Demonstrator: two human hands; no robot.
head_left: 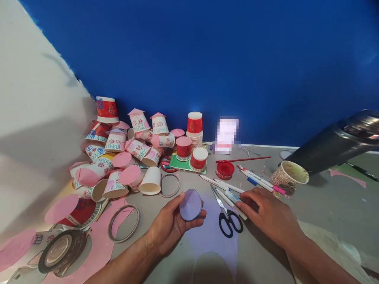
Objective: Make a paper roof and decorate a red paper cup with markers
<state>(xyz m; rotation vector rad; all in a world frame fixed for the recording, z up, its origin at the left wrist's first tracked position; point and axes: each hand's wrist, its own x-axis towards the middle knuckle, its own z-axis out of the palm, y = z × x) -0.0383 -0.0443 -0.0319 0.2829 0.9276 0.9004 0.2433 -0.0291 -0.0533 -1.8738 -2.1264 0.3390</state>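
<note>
My left hand (173,225) holds a small purple paper cone (190,204) with a dark blue edge, its thumb on the rim and fingers beneath. To the right, my right hand (260,209) reaches down over the white markers (227,200), its fingertips at a light blue glue stick or marker (232,196); a firm grip cannot be made out. Black-handled scissors (226,215) lie between my hands, partly on a purple paper sheet (207,232).
Decorated paper cups (137,149) with pink tops are heaped at the left. Tape rings (124,223) lie in front. A red jar (225,169), a stained cup (288,175) and a dark flask (325,142) stand farther back and right, below the blue wall.
</note>
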